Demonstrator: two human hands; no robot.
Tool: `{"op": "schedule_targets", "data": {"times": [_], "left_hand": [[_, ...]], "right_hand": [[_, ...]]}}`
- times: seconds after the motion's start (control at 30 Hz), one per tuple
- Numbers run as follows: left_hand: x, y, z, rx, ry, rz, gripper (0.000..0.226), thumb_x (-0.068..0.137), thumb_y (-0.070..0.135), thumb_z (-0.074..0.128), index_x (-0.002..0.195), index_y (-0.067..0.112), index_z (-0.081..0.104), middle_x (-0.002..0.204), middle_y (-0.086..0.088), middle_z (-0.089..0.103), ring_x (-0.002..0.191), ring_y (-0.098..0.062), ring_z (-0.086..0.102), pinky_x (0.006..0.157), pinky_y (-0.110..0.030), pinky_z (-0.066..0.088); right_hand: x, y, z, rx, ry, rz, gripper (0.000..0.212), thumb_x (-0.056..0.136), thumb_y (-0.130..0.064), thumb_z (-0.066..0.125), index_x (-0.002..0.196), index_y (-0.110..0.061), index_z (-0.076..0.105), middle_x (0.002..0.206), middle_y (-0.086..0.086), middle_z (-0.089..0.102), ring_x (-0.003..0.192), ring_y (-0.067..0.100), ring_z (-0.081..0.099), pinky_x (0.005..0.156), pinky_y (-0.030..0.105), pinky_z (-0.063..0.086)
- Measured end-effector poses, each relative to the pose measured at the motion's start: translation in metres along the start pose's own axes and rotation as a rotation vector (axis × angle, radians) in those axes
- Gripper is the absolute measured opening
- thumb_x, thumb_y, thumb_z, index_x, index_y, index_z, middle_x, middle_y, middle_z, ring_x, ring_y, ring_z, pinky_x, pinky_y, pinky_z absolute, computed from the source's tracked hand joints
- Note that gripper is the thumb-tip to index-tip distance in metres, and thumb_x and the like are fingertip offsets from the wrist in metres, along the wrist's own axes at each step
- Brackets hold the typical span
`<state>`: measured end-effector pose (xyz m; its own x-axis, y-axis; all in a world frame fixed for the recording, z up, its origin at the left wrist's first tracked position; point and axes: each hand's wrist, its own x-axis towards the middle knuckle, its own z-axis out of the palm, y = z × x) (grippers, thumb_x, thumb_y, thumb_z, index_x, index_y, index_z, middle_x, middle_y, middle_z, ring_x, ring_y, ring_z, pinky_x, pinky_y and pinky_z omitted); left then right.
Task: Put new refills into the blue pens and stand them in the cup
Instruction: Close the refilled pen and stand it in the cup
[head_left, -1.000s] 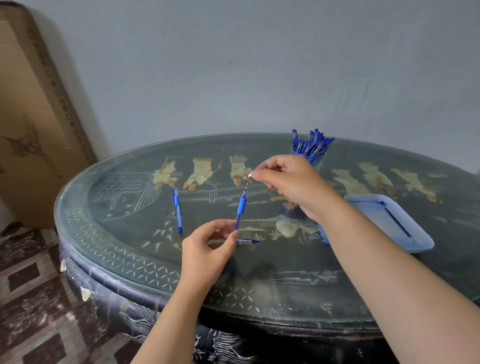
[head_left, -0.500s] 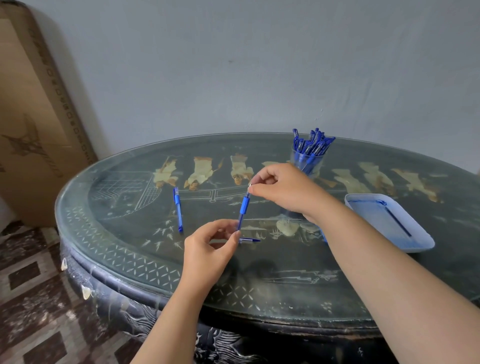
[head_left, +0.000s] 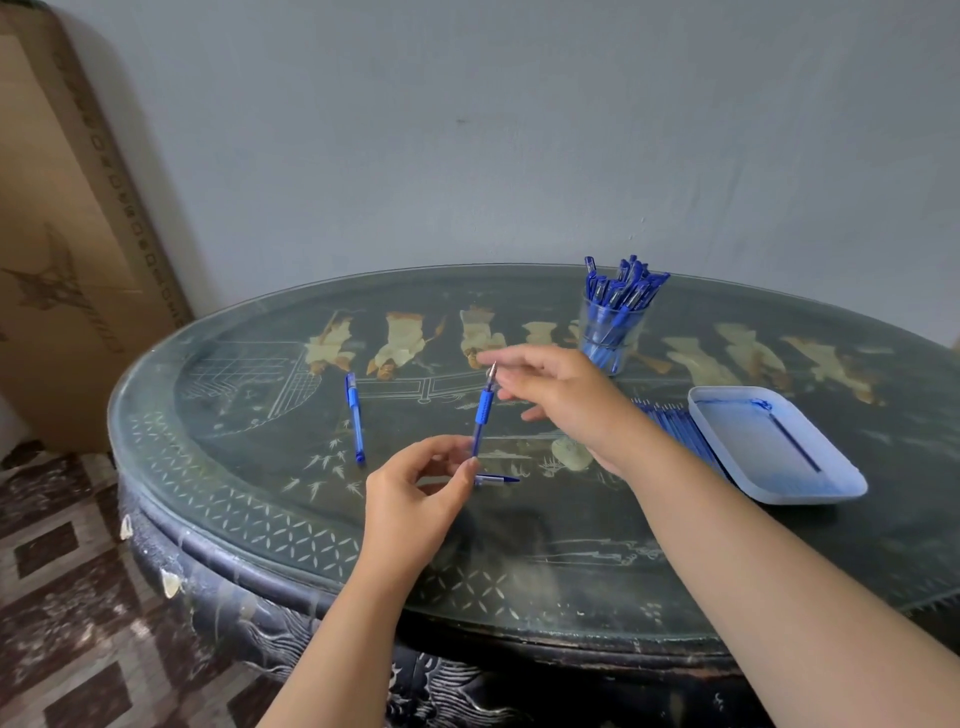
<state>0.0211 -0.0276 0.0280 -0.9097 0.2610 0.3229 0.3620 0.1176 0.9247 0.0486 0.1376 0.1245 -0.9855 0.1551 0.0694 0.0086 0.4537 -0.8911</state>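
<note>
Two grips: L hand (head_left: 421, 488) in pinch on blue pen (head_left: 483, 410) lower end, R hand (head_left: 566, 400) empty, fingers apart beside tip

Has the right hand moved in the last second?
Yes. The right hand drew back from the cup, which it partly hid, toward the near edge of the table, and released the pen.

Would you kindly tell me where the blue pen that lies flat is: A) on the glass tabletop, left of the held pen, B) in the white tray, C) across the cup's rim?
A: the flat pen lies on the glass tabletop, left of the held pen that the left hand pinches at its lower end.
</note>
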Motion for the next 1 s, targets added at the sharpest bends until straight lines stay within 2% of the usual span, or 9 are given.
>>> {"op": "schedule_targets", "data": {"times": [0.1, 0.2, 0.33, 0.43, 0.47, 0.63, 0.8, 0.93, 1.0], "left_hand": [[0.000, 0.000, 0.000, -0.011, -0.001, -0.003, 0.025, 0.083, 0.007, 0.074, 0.091, 0.031, 0.073, 0.084, 0.016, 0.071, 0.077, -0.005, 0.068, 0.073, -0.021, 0.057], [0.000, 0.000, 0.000, -0.011, 0.005, -0.009, 0.025, 0.083, 0.007, 0.074, 0.091, 0.030, 0.073, 0.083, 0.016, 0.071, 0.077, -0.005, 0.068, 0.073, -0.020, 0.057], [0.000, 0.000, 0.000, -0.015, 0.005, -0.017, 0.024, 0.083, 0.007, 0.074, 0.091, 0.030, 0.073, 0.083, 0.016, 0.072, 0.076, -0.004, 0.067, 0.072, -0.019, 0.056], [0.000, 0.000, 0.001, -0.013, 0.001, -0.010, 0.026, 0.084, 0.007, 0.074, 0.091, 0.032, 0.073, 0.085, 0.015, 0.072, 0.078, -0.006, 0.068, 0.073, -0.020, 0.057], [0.000, -0.001, 0.001, -0.012, 0.001, -0.008, 0.026, 0.084, 0.007, 0.074, 0.091, 0.032, 0.073, 0.085, 0.015, 0.072, 0.079, -0.006, 0.068, 0.073, -0.021, 0.057], [0.000, -0.001, 0.000, -0.016, 0.004, -0.013, 0.025, 0.084, 0.008, 0.074, 0.091, 0.032, 0.073, 0.084, 0.015, 0.072, 0.078, -0.006, 0.068, 0.074, -0.024, 0.058], [0.000, -0.002, 0.000, -0.002, -0.008, -0.004, 0.024, 0.084, 0.008, 0.073, 0.093, 0.031, 0.073, 0.087, 0.016, 0.072, 0.080, -0.006, 0.068, 0.075, -0.024, 0.058], [0.000, -0.002, 0.000, -0.009, 0.004, -0.009, 0.024, 0.084, 0.009, 0.074, 0.092, 0.032, 0.073, 0.085, 0.016, 0.072, 0.079, -0.006, 0.068, 0.074, -0.025, 0.059], [0.001, -0.003, 0.000, -0.006, 0.001, -0.011, 0.023, 0.084, 0.010, 0.074, 0.092, 0.032, 0.073, 0.086, 0.016, 0.072, 0.080, -0.005, 0.068, 0.074, -0.025, 0.059]], "right_hand": [[0.001, 0.005, 0.007, -0.073, 0.100, -0.021, 0.010, 0.095, -0.034, 0.060, 0.089, -0.033, 0.069, 0.098, -0.009, 0.071, 0.096, 0.009, 0.065, 0.092, 0.044, 0.053], [0.001, 0.006, 0.010, -0.061, 0.166, 0.017, 0.026, 0.084, -0.053, 0.067, 0.092, -0.028, 0.064, 0.096, -0.008, 0.068, 0.094, 0.010, 0.065, 0.089, 0.044, 0.055], [0.000, 0.004, 0.009, 0.052, 0.083, -0.006, 0.020, 0.095, -0.034, 0.061, 0.114, -0.034, 0.064, 0.110, -0.010, 0.068, 0.104, 0.008, 0.065, 0.097, 0.043, 0.052], [0.000, 0.006, 0.013, -0.023, 0.160, -0.034, 0.007, 0.091, -0.034, 0.067, 0.094, -0.029, 0.069, 0.099, -0.009, 0.070, 0.096, 0.009, 0.065, 0.091, 0.042, 0.055], [0.000, 0.005, 0.014, -0.026, 0.191, -0.017, 0.014, 0.087, -0.040, 0.071, 0.091, -0.027, 0.066, 0.096, -0.009, 0.069, 0.094, 0.010, 0.065, 0.089, 0.042, 0.055], [-0.002, 0.004, 0.013, 0.090, 0.085, 0.025, 0.026, 0.095, -0.036, 0.061, 0.120, -0.030, 0.063, 0.112, -0.009, 0.069, 0.104, 0.007, 0.064, 0.098, 0.041, 0.051], [-0.002, 0.007, 0.018, 0.059, 0.210, 0.024, 0.015, 0.088, -0.038, 0.070, 0.093, -0.024, 0.066, 0.099, -0.006, 0.069, 0.097, 0.013, 0.065, 0.091, 0.043, 0.055], [-0.003, 0.005, 0.017, 0.157, 0.117, 0.042, 0.023, 0.094, -0.035, 0.062, 0.116, -0.027, 0.062, 0.108, -0.006, 0.069, 0.101, 0.011, 0.066, 0.094, 0.043, 0.054], [-0.003, 0.005, 0.017, 0.129, 0.125, 0.015, 0.015, 0.097, -0.026, 0.059, 0.108, -0.025, 0.069, 0.105, -0.007, 0.071, 0.099, 0.008, 0.066, 0.094, 0.041, 0.054]]}}
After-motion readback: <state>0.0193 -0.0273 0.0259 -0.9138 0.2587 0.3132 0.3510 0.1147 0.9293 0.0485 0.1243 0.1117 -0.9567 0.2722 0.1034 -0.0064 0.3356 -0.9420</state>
